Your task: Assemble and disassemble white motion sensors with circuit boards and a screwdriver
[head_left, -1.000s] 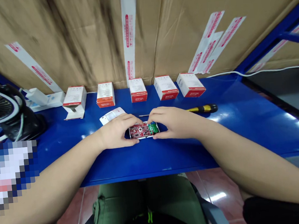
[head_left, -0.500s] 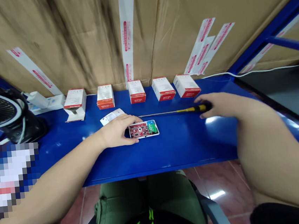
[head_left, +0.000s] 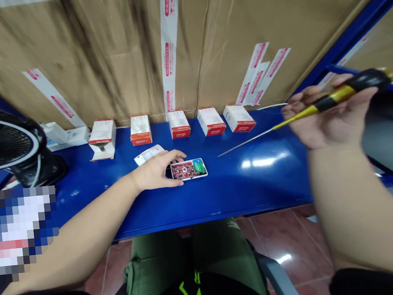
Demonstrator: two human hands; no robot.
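Note:
My left hand [head_left: 159,170] rests on the blue table, thumb and fingers closed around the left end of a white case with a red circuit board [head_left: 183,170] inside it. A blue-green battery [head_left: 199,166] fills the right end of that case. Just behind my left hand lies a white cover [head_left: 149,154], partly hidden by it. On the right, above the table, my right hand [head_left: 329,116] has its palm turned up and grips a long screwdriver [head_left: 331,99] with a yellow-black handle. The screwdriver's thin shaft slants down to the left, its tip right of the circuit board.
Several red-and-white boxes [head_left: 179,124] stand along the back of the blue table [head_left: 248,184]; the leftmost box [head_left: 102,139] has its flap open. A black fan [head_left: 9,147] and a white power strip [head_left: 68,136] are at the left. Behind stands a cardboard wall [head_left: 121,57].
My right hand has picked up the screwdriver from the table and raised it to the right, turning palm up. My left hand stays on the white case.

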